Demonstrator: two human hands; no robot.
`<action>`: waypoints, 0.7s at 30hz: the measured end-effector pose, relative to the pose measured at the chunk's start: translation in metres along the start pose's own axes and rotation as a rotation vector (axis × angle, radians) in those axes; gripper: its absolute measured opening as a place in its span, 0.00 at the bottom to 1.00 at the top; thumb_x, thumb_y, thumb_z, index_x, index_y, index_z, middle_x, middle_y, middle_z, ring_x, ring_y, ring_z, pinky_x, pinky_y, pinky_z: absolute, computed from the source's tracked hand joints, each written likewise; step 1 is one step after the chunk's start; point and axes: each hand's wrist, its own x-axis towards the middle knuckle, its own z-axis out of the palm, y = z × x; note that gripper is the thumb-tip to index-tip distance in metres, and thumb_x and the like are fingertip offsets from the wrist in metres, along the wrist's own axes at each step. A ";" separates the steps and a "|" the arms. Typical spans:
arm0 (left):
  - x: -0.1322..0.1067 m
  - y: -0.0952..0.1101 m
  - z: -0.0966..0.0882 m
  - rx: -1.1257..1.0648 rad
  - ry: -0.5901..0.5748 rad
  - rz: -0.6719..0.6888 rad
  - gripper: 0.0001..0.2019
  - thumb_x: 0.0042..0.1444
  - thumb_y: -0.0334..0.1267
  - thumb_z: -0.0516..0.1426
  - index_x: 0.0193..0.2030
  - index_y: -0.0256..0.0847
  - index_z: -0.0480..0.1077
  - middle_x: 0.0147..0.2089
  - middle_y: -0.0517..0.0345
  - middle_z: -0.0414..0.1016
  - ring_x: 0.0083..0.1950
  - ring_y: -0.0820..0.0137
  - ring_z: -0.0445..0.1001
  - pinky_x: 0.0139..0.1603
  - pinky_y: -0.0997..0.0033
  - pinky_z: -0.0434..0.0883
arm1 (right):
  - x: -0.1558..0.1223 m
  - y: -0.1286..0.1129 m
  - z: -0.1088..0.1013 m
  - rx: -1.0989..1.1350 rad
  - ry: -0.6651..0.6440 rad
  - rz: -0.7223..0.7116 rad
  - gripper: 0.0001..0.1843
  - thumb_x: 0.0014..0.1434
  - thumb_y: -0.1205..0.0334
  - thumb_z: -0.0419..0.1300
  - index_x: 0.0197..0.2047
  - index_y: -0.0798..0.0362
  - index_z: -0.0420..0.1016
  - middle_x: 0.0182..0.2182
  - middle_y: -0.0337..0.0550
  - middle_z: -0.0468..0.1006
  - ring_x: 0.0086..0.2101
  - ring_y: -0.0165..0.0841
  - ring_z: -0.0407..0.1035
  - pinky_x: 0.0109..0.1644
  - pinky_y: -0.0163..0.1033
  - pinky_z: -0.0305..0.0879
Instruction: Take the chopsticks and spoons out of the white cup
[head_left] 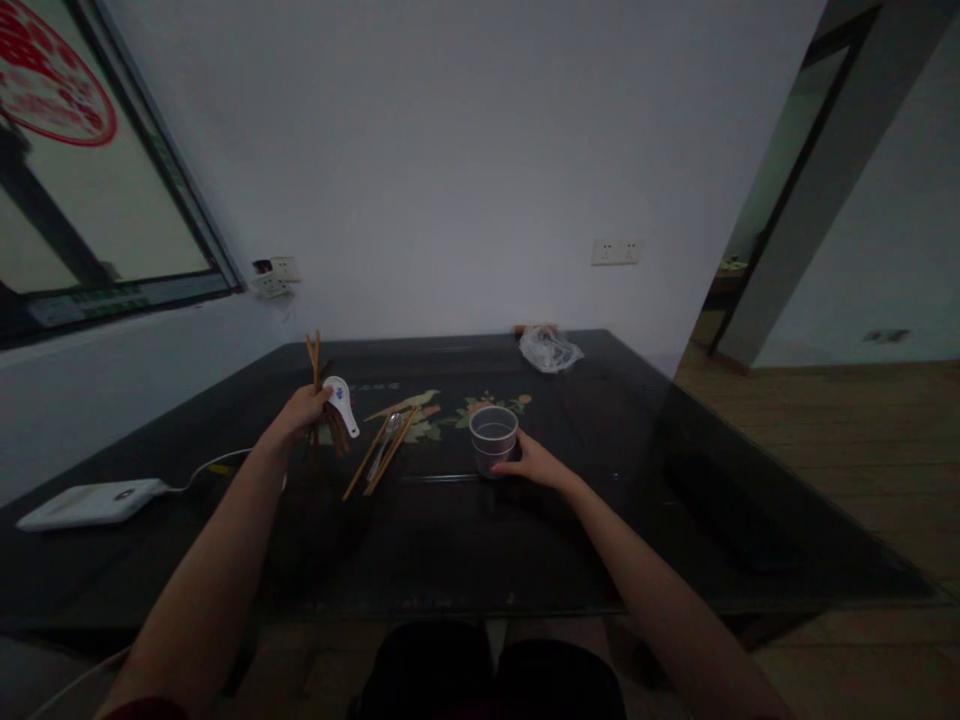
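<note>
My left hand [306, 405] is closed round a bundle of wooden chopsticks [314, 352], their ends sticking up above the fingers. A white soup spoon [341, 402] with a blue mark sits at its fingertips, apparently held along with them. On the right, my right hand [531, 462] grips the side of a grey, round cup [493, 430] that stands upright on the dark table; its open mouth faces up. Between the hands, several loose chopsticks [391, 450] and a metal spoon [386, 440] lie on the tabletop.
The dark glossy table [450, 570] bears a printed bird and flowers. A crumpled clear plastic bag [550, 350] lies at its back edge. At left rests a white device [94, 503] with a white cable [214, 460]. The wall stands behind, and a window is at left.
</note>
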 end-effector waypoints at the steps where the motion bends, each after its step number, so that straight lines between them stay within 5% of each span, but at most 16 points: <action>1: 0.000 -0.004 -0.001 0.054 -0.043 -0.056 0.09 0.52 0.39 0.54 0.27 0.35 0.67 0.18 0.61 0.69 0.23 0.70 0.71 0.24 0.75 0.69 | 0.000 0.001 0.000 -0.003 0.002 0.002 0.46 0.39 0.55 0.72 0.59 0.56 0.60 0.55 0.53 0.70 0.55 0.43 0.64 0.62 0.49 0.54; 3: -0.001 -0.009 0.001 0.202 -0.152 -0.149 0.08 0.51 0.38 0.52 0.26 0.36 0.66 0.18 0.61 0.68 0.24 0.69 0.71 0.24 0.75 0.69 | 0.000 0.002 0.000 -0.008 0.005 0.004 0.46 0.39 0.55 0.72 0.59 0.56 0.60 0.55 0.53 0.70 0.55 0.43 0.64 0.62 0.49 0.54; 7: 0.002 -0.015 0.012 0.558 -0.281 -0.116 0.09 0.51 0.38 0.51 0.26 0.36 0.68 0.23 0.55 0.73 0.32 0.63 0.76 0.29 0.73 0.71 | 0.000 0.001 -0.001 0.004 -0.001 0.001 0.46 0.40 0.55 0.72 0.60 0.55 0.60 0.55 0.52 0.70 0.55 0.43 0.64 0.62 0.49 0.54; 13: 0.012 -0.023 0.037 0.768 -0.333 -0.119 0.07 0.46 0.36 0.56 0.25 0.34 0.72 0.28 0.43 0.77 0.37 0.55 0.77 0.34 0.68 0.71 | 0.000 0.001 0.001 0.049 -0.007 -0.006 0.46 0.39 0.57 0.73 0.60 0.53 0.60 0.55 0.52 0.69 0.55 0.42 0.64 0.62 0.49 0.55; 21: 0.010 -0.030 0.060 0.932 -0.358 -0.091 0.13 0.48 0.39 0.57 0.37 0.32 0.76 0.37 0.35 0.79 0.43 0.54 0.78 0.36 0.69 0.71 | 0.001 0.003 0.000 0.030 -0.002 -0.008 0.46 0.39 0.57 0.73 0.60 0.54 0.60 0.54 0.51 0.70 0.54 0.43 0.64 0.61 0.49 0.55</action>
